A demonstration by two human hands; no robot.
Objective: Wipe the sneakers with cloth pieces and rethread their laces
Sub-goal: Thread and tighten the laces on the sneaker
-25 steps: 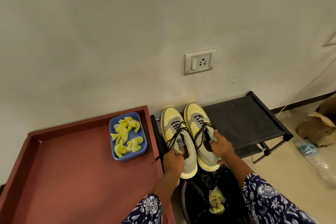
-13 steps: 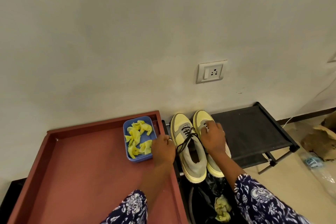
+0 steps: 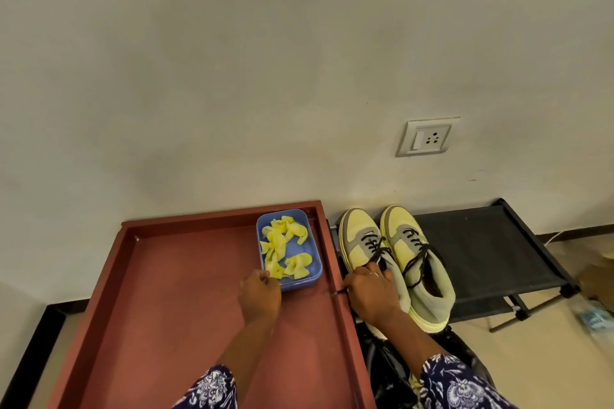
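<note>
Two hands at work between a box of cloth pieces and a pair of yellow sneakers.

Nearest, blue floral sleeves reach forward. The left hand sits over the red tray, fingers curled at the near edge of the blue box; whether it pinches one of the yellow cloth pieces I cannot tell. The right hand rests on the left sneaker, curled around its loose black laces. The right sneaker stands touching it, both on a black folding rack against the wall. Farther up, a white socket plate. No brand or writing is legible anywhere; the bottle at right is blurred.
</note>
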